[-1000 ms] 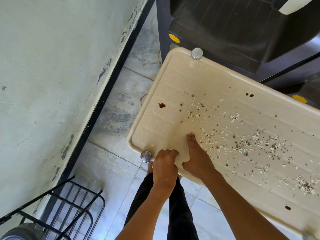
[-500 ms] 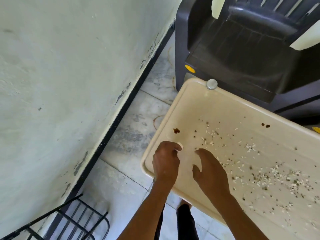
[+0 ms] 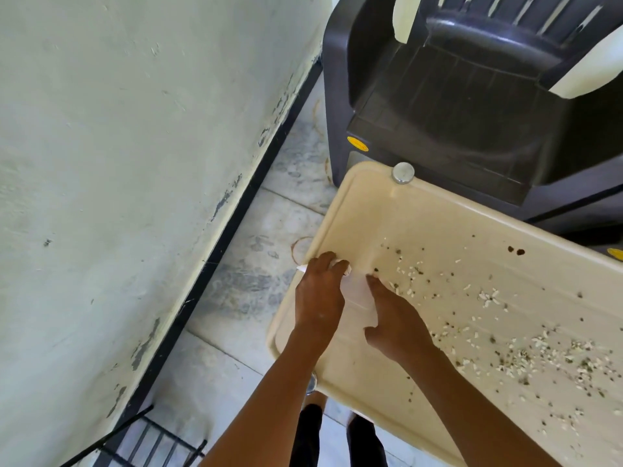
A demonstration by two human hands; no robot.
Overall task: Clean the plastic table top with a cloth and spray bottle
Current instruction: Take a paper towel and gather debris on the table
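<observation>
- The cream plastic bench [image 3: 421, 210] has a raised rim and rounded corners; its long axis runs from the left corner near the wall down to the right.
- Two round metal caps show on it: one cap [image 3: 403, 172] at the far corner, the other mostly hidden under the left arm.
- The left hand [image 3: 320, 294] is curled on a white cloth [image 3: 358, 291], which lies at the left end of the bench between both hands; a white tip sticks out past the rim.
- The right hand [image 3: 394, 318] lies flat, fingers apart, one fingertip touching the cloth edge.
- Many white and dark crumbs [image 3: 505, 332] cover the right part; two brown spots [image 3: 515, 251] sit near the far rim.
- One dark plastic chair [image 3: 455, 106] stands behind the bench.
</observation>
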